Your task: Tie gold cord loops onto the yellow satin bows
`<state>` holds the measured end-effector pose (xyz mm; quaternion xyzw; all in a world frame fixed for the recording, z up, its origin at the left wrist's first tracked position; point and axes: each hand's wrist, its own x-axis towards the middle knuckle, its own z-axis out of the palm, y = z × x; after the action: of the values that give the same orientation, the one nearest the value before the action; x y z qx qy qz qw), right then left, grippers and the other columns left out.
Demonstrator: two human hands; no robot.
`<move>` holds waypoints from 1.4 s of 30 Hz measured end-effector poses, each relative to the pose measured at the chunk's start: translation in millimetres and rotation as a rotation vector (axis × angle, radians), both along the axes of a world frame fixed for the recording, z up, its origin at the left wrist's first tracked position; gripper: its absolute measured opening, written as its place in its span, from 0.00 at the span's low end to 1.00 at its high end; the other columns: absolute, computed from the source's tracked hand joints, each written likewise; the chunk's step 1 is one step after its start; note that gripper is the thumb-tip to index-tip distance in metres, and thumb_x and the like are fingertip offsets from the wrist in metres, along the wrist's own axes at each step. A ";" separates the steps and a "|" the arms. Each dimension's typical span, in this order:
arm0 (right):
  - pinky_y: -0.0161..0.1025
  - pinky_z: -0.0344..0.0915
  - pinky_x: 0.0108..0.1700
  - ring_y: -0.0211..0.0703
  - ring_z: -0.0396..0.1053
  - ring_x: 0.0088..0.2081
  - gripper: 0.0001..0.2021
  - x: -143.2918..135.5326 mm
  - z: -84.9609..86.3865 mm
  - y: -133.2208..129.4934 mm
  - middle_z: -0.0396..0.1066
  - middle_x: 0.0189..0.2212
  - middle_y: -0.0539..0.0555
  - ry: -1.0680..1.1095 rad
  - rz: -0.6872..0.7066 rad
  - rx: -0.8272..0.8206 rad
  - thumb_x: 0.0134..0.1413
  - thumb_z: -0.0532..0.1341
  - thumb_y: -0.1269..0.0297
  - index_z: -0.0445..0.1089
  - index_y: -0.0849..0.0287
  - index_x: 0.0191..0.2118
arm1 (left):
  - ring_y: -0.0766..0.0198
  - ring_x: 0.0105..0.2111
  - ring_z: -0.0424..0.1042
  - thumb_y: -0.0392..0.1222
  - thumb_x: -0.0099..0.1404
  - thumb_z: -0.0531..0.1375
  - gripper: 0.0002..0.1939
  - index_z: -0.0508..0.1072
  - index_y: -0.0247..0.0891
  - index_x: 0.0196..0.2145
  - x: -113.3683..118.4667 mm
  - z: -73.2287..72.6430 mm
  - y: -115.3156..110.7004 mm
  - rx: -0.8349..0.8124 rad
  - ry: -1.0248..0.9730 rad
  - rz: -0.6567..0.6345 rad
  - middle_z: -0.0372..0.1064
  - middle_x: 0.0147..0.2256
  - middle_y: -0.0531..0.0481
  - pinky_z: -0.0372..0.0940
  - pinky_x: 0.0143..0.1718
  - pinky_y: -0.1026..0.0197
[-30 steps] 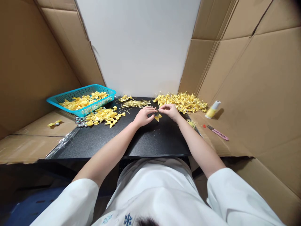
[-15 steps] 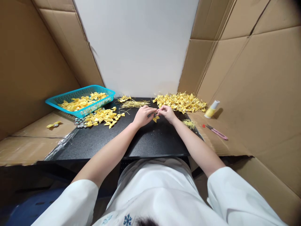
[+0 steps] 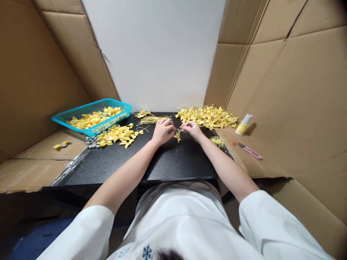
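Note:
A small yellow ribbon bow (image 3: 177, 136) hangs between my hands, a little above the black tabletop (image 3: 162, 162). Thin gold cord runs from its top toward my fingertips. My left hand (image 3: 163, 132) is curled, thumb and forefinger pinched beside the bow on the cord's left side. On the other side my right hand (image 3: 192, 130) pinches the cord between thumb and forefinger. The cord's exact ends are too fine to make out. Just beyond my left hand lies a bundle of gold cords (image 3: 154, 119).
A turquoise basket (image 3: 89, 104) of yellow bows stands at the left, with loose bows (image 3: 120, 134) and silvery beads (image 3: 92, 141) before it. At the back right is a heap of finished-looking bows (image 3: 208, 117). Cord scraps (image 3: 217, 141), a thread spool (image 3: 243, 125) and a pink-handled cutter (image 3: 249, 150) lie right.
My hands have moved apart from nearly touching, my left hand shifting slightly left. The bow now hangs more upright and shows more fully between them.

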<state>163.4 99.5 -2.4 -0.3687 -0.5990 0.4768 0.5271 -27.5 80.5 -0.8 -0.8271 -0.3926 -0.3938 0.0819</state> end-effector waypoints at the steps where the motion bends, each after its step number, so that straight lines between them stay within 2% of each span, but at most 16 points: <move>1: 0.35 0.66 0.31 0.33 0.67 0.25 0.08 -0.1 -1.2 0.7 0.74 0.27 0.49 -0.005 0.005 -0.010 0.33 0.65 0.67 0.64 0.59 0.18 | 0.52 0.44 0.66 0.37 0.56 0.61 0.05 0.78 0.43 0.28 -0.1 0.3 -1.3 0.001 -0.004 0.003 0.74 0.37 0.46 0.56 0.48 0.49; 5: 0.36 0.67 0.33 0.34 0.68 0.26 0.09 0.7 -4.1 3.2 0.74 0.27 0.50 -0.045 0.015 0.002 0.33 0.65 0.64 0.63 0.58 0.19 | 0.56 0.39 0.68 0.36 0.54 0.61 0.04 0.77 0.40 0.26 -1.3 0.5 -3.2 -0.052 -0.026 -0.059 0.73 0.33 0.49 0.58 0.48 0.51; 8: 0.38 0.68 0.36 0.37 0.69 0.29 0.07 1.4 -3.4 4.0 0.74 0.27 0.50 -0.079 0.003 0.081 0.34 0.64 0.64 0.64 0.58 0.19 | 0.58 0.37 0.69 0.36 0.55 0.58 0.06 0.75 0.39 0.26 -1.9 -0.4 -0.8 -0.110 -0.139 -0.064 0.73 0.32 0.49 0.61 0.47 0.54; 11: 0.40 0.68 0.40 0.40 0.70 0.33 0.06 1.4 -1.1 4.1 0.75 0.28 0.51 -0.126 -0.006 0.165 0.35 0.64 0.65 0.66 0.58 0.19 | 0.60 0.36 0.70 0.38 0.56 0.59 0.06 0.76 0.38 0.31 -0.3 -2.5 2.1 -0.245 -0.228 -0.094 0.75 0.33 0.49 0.64 0.43 0.57; 14: 0.41 0.68 0.40 0.41 0.70 0.34 0.06 1.0 1.8 2.1 0.74 0.30 0.52 -0.185 -0.011 0.222 0.37 0.64 0.64 0.67 0.58 0.21 | 0.60 0.36 0.71 0.43 0.57 0.62 0.10 0.77 0.37 0.36 4.1 -6.0 3.8 -0.368 -0.246 -0.154 0.76 0.35 0.48 0.64 0.39 0.59; 19: 0.41 0.67 0.40 0.41 0.71 0.35 0.05 0.3 7.9 -7.1 0.74 0.32 0.53 -0.307 -0.049 0.366 0.43 0.63 0.63 0.68 0.58 0.25 | 0.61 0.34 0.70 0.46 0.57 0.63 0.11 0.78 0.37 0.35 13.5 -10.4 3.4 -0.388 -0.282 -0.181 0.76 0.34 0.48 0.64 0.38 0.61; 22: 0.41 0.67 0.41 0.41 0.71 0.33 0.03 -0.2 10.6 -11.0 0.73 0.29 0.51 -0.380 -0.044 0.422 0.47 0.61 0.64 0.68 0.57 0.27 | 0.63 0.31 0.69 0.47 0.58 0.63 0.12 0.78 0.37 0.34 16.9 -10.3 1.3 -0.397 -0.321 -0.186 0.76 0.32 0.48 0.63 0.35 0.62; 27: 0.39 0.67 0.36 0.39 0.69 0.29 0.03 0.3 10.4 -11.5 0.71 0.27 0.49 -0.396 -0.035 0.378 0.49 0.61 0.64 0.67 0.57 0.28 | 0.66 0.24 0.65 0.54 0.59 0.62 0.17 0.77 0.35 0.30 18.4 -10.0 0.2 -0.477 -0.424 -0.180 0.72 0.25 0.50 0.58 0.27 0.64; 35: 0.37 0.64 0.31 0.37 0.67 0.26 0.05 3.2 10.4 -7.2 0.69 0.24 0.48 -0.349 -0.009 0.318 0.46 0.62 0.63 0.67 0.57 0.27 | 0.67 0.24 0.65 0.59 0.56 0.63 0.21 0.75 0.34 0.28 20.4 -10.6 2.8 -0.556 -0.578 -0.218 0.71 0.25 0.50 0.59 0.27 0.64; 42: 0.39 0.66 0.34 0.39 0.68 0.28 0.05 3.6 7.6 -2.9 0.70 0.24 0.49 -0.340 -0.050 0.305 0.46 0.63 0.62 0.67 0.57 0.26 | 0.67 0.24 0.65 0.54 0.57 0.62 0.17 0.74 0.35 0.28 16.0 -8.5 2.8 -0.472 -0.476 -0.158 0.72 0.25 0.50 0.58 0.27 0.64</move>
<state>166.9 96.6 5.3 -0.3745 -0.7351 0.2987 0.4797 -11.4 83.3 -9.3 -0.7361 -0.4159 -0.4791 -0.2361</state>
